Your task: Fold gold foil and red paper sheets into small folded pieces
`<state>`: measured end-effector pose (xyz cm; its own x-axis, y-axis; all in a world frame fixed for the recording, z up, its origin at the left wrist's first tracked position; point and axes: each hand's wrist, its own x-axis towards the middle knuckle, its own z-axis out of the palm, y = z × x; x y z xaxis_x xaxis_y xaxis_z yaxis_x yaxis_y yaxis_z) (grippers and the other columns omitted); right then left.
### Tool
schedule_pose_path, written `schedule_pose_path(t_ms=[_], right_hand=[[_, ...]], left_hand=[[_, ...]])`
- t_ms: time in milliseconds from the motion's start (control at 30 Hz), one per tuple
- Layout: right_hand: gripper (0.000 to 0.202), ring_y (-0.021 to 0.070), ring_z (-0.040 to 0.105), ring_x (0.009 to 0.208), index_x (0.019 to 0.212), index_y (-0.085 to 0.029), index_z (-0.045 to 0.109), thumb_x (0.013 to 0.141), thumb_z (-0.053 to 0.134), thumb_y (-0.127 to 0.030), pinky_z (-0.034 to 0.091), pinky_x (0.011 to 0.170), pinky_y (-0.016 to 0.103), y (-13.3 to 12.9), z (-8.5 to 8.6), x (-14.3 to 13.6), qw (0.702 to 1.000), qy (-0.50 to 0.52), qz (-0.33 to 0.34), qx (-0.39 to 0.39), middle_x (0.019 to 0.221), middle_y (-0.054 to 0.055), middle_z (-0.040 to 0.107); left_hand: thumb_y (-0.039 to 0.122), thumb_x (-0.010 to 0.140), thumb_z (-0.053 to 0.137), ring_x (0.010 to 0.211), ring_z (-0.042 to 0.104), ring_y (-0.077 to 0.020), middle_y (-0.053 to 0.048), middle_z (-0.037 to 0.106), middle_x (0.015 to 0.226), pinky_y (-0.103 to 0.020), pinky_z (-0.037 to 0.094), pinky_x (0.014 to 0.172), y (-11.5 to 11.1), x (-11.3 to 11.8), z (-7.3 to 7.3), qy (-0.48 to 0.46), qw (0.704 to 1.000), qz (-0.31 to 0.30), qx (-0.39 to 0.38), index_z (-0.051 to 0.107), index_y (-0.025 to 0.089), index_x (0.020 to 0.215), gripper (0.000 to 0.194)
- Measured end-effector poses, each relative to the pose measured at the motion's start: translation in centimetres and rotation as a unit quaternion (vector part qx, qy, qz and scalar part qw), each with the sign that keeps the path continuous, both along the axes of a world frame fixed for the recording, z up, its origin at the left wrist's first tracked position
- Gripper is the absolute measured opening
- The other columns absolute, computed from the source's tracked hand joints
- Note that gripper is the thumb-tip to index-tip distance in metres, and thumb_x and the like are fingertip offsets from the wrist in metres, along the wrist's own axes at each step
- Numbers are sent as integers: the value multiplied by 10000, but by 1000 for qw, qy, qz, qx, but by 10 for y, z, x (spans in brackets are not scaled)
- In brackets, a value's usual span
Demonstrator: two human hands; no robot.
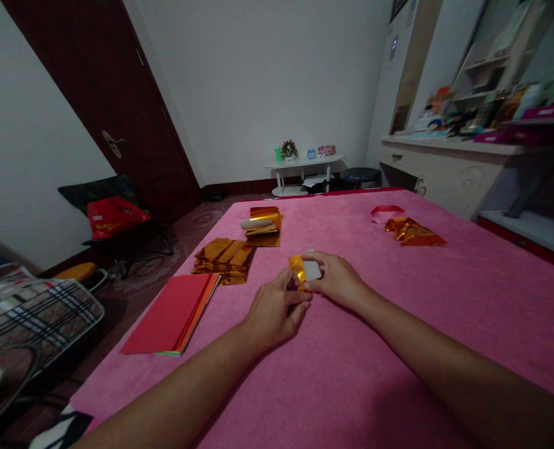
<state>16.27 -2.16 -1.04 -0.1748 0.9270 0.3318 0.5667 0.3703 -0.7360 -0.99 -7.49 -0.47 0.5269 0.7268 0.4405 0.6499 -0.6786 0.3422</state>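
Over the middle of the pink-covered table, my left hand (274, 308) and my right hand (339, 279) both grip a small folded piece of gold foil paper (296, 266). Its white inner side faces up near my right fingers. My left fingers pinch the near left edge, while my right thumb and fingers hold the right side. Some fingertips are hidden behind the paper. To the left lies a stack of folded gold foil paper (225, 260). Behind that is another gold pile (263, 236) with a greyish rounded object (256, 224) on top.
Red and orange paper sheets (171, 312) lie at the table's left edge. Folded gold foil pieces (414, 233) and a pink-red band (386, 213) sit at the far right. Beyond the table stand a white side table (305, 163), a black stool (359, 176) and a cluttered dresser (445, 156).
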Motion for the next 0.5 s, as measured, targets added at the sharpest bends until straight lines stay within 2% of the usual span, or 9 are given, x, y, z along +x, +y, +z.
schedule_pose_path(t_ms=[233,400,500], right_hand=[[549,104,574,474,1073,-246,648,554,696,-74,435,460,211,0,0,-7,997,22,-19,-72,749,-2,682],[560,136,624,637,1084,-259,637,550,708,-105,453,538,211,-4,7,-13,997,-20,-46,-61,868,11,691],[544,154,628,720,1067,-264,640,547,705,-122,456,570,215,-6,6,-17,997,-9,-58,-53,906,19,691]], left_hand=[[228,840,504,797,516,-153,-65,536,875,-269,438,672,-1,1,1,19,1000,-4,5,698,224,958,227],[228,848,493,795,514,-159,-70,558,851,-275,437,685,1,1,-3,24,1000,-19,-4,693,199,959,231],[225,835,508,805,516,-167,-72,563,841,-281,439,690,1,2,-2,14,1000,-18,-5,700,193,909,208]])
